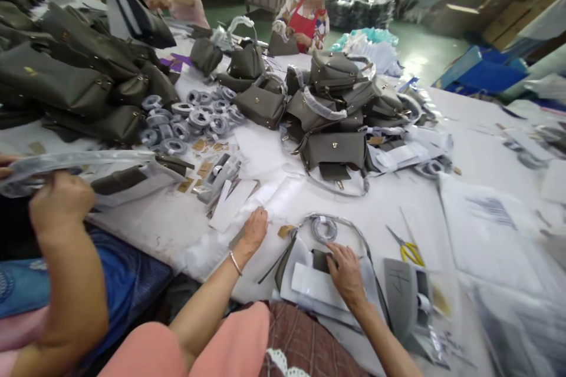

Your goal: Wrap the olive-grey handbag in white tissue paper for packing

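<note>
My left hand (255, 230), with a bracelet at its wrist, is closed at the near edge of some thin white sheets (276, 199); its fingers look pinched on one. Flat on a dark olive handbag (283, 268) in front of me lies my right hand (347, 274), fingers spread. White padding and a pale folded sheet (312, 283) partly cover that bag. A plastic-wrapped coiled strap (324, 228) sits at its top, close to my right fingertips. Small brown tags (285, 231) and pale cards (232, 205) are near my left hand.
Yellow-handled scissors (411, 252) and a grey marked piece (400, 291) lie to the right. Finished-looking handbags (335, 150), wrapped coils (201, 115) and piled bags (57, 79) stand farther back. A co-worker's hand (62, 200) holds a wrapped strap at left; other people sit opposite.
</note>
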Motion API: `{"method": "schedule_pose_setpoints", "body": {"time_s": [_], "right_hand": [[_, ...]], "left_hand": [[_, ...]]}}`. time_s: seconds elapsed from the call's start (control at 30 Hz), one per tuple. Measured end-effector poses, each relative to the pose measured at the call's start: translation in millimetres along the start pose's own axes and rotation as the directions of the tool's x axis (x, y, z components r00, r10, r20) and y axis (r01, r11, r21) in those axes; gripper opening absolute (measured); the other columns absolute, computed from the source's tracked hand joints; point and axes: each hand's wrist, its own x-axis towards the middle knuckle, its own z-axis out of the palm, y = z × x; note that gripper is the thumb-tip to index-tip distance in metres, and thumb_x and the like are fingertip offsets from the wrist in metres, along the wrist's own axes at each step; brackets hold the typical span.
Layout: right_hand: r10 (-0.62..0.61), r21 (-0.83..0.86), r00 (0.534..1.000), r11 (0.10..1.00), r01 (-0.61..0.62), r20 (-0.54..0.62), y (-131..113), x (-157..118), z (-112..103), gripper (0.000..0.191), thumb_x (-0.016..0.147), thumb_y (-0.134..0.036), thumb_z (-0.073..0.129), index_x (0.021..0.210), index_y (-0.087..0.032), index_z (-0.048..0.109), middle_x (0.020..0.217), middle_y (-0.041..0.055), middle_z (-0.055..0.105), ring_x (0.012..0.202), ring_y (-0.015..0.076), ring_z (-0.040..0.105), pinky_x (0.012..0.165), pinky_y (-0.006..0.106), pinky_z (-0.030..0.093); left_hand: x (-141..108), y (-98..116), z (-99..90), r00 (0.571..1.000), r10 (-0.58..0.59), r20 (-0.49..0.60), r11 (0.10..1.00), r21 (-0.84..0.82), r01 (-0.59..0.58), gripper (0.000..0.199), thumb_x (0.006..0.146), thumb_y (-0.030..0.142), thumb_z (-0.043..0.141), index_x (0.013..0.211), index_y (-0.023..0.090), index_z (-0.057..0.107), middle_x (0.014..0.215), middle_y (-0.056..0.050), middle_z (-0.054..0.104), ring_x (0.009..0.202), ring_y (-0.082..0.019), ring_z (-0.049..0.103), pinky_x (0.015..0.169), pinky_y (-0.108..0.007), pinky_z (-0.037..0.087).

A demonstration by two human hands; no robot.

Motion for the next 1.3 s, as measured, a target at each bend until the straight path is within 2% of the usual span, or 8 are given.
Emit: {"method": "schedule_pose_setpoints", "body": {"time_s": [0.2, 0.33, 0.8, 0.87, 0.93, 1.07, 1.17, 1.3], "right_hand": [[0.050, 0.069, 0.998, 0.996, -0.052, 0.037, -14.7, -19.8, -9.3, 0.029, 0.092, -0.016, 0.046, 0.115, -0.020, 0.063, 0.115, 0.0080, 0.067, 0.109, 0.0213, 0.058, 0.107, 0.046, 0.036], [0.055, 0.084, 0.998, 0.995, -0.057, 0.029, -22.1, -24.2, -13.9, 0.026, 0.092, -0.018, 0.049, 0.113, -0.021, 0.065, 0.119, 0.0079, 0.065, 0.112, 0.0216, 0.056, 0.106, 0.045, 0.037], [-0.042, 0.089, 0.993, 0.995, 0.052, -0.111, 0.5, -39.5, 16.3, 0.028, 0.097, -0.034, 0.045, 0.111, -0.020, 0.065, 0.119, 0.0097, 0.064, 0.110, 0.0228, 0.057, 0.098, 0.041, 0.043], [-0.052, 0.084, 0.992, 0.995, 0.062, -0.111, 1.9, -40.3, 17.4, 0.030, 0.097, -0.036, 0.045, 0.112, -0.020, 0.064, 0.120, 0.0102, 0.064, 0.110, 0.0238, 0.057, 0.099, 0.043, 0.042], [-0.060, 0.085, 0.993, 0.994, 0.069, -0.105, 2.9, -40.6, 18.0, 0.031, 0.097, -0.038, 0.044, 0.113, -0.020, 0.064, 0.120, 0.0107, 0.064, 0.111, 0.0246, 0.058, 0.099, 0.044, 0.043], [-0.073, 0.078, 0.990, 0.993, 0.083, -0.120, 7.3, -40.0, 21.6, 0.031, 0.097, -0.039, 0.044, 0.112, -0.020, 0.064, 0.119, 0.0103, 0.065, 0.108, 0.0247, 0.060, 0.095, 0.043, 0.045], [-0.064, 0.077, 0.989, 0.994, 0.075, -0.134, 13.3, -41.2, 27.2, 0.030, 0.095, -0.040, 0.046, 0.110, -0.022, 0.066, 0.118, 0.0090, 0.067, 0.106, 0.0255, 0.062, 0.092, 0.043, 0.048], [-0.061, 0.160, 0.981, 0.983, 0.091, -0.184, 17.7, -38.5, 35.2, 0.026, 0.085, -0.035, 0.055, 0.104, -0.031, 0.072, 0.110, 0.0056, 0.070, 0.095, 0.0276, 0.068, 0.078, 0.044, 0.056]], "left_hand": [[8.1, 1.2, -15.6, 0.985, -0.071, 0.157, 0.993, 0.107, 0.055, 0.017, 0.093, 0.018, 0.047, 0.099, 0.013, 0.063, 0.099, -0.012, 0.067, 0.095, -0.024, 0.064, 0.079, -0.031, 0.048], [10.2, -0.5, -21.6, 0.961, -0.143, 0.237, 0.982, 0.155, 0.108, 0.019, 0.094, 0.028, 0.050, 0.100, 0.017, 0.064, 0.096, -0.011, 0.069, 0.095, -0.025, 0.066, 0.078, -0.032, 0.048], [-7.8, -3.5, -25.6, 0.957, -0.202, 0.206, 0.979, 0.081, 0.189, 0.023, 0.094, 0.026, 0.047, 0.097, 0.017, 0.068, 0.097, -0.009, 0.070, 0.093, -0.020, 0.067, 0.076, -0.027, 0.046], [-9.3, -11.2, -31.7, 0.962, -0.228, 0.148, 0.974, 0.036, 0.225, 0.023, 0.096, 0.030, 0.046, 0.098, 0.019, 0.067, 0.097, -0.006, 0.070, 0.092, -0.018, 0.066, 0.076, -0.026, 0.045], [-9.8, -25.1, -39.8, 0.957, -0.291, -0.009, 0.957, -0.008, 0.291, 0.022, 0.096, 0.029, 0.045, 0.096, 0.020, 0.065, 0.098, -0.005, 0.069, 0.093, -0.017, 0.064, 0.079, -0.026, 0.045], [-7.7, -64.2, -53.4, 0.816, -0.464, -0.345, 0.881, -0.085, 0.465, 0.014, 0.092, 0.022, 0.050, 0.098, 0.018, 0.062, 0.104, -0.007, 0.065, 0.101, -0.021, 0.058, 0.087, -0.030, 0.043], [-4.5, -88.2, -57.0, 0.736, -0.568, -0.370, 0.813, -0.111, 0.571, 0.016, 0.090, 0.022, 0.054, 0.103, 0.017, 0.062, 0.105, -0.008, 0.064, 0.103, -0.024, 0.057, 0.086, -0.032, 0.044], [-1.0, -102.3, -56.3, 0.775, -0.531, -0.342, 0.826, -0.004, 0.564, 0.014, 0.091, 0.022, 0.054, 0.100, 0.018, 0.063, 0.103, -0.009, 0.063, 0.102, -0.023, 0.058, 0.086, -0.032, 0.046]]}}
